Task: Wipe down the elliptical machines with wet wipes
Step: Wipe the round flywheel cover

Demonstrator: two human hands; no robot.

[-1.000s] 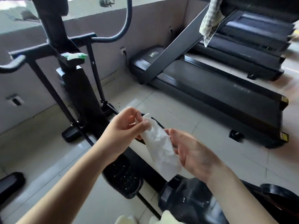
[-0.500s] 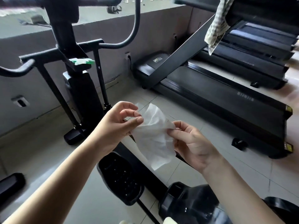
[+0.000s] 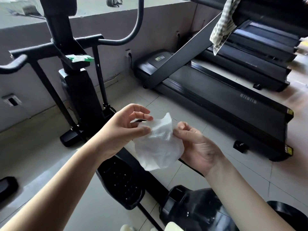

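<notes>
A white wet wipe (image 3: 158, 144) hangs spread between both hands at the centre of the view. My left hand (image 3: 123, 129) pinches its upper left edge between thumb and fingers. My right hand (image 3: 196, 144) pinches its right edge, palm turned up. The black elliptical machine (image 3: 78, 90) stands to the left, its post and handlebars rising out of view. One of its foot pedals (image 3: 121, 180) lies below my hands. A green and white wipes pack (image 3: 79, 57) rests on the machine's small shelf.
A black treadmill (image 3: 225, 104) lies on the tiled floor at the right, with a second one behind it. A checked cloth (image 3: 223, 25) hangs from the treadmill's console at the top right. The elliptical's black rear housing (image 3: 191, 209) sits at the bottom.
The wipe went from a crumpled hanging strip to a wider open sheet as my hands pulled it apart. The view tilted up slightly.
</notes>
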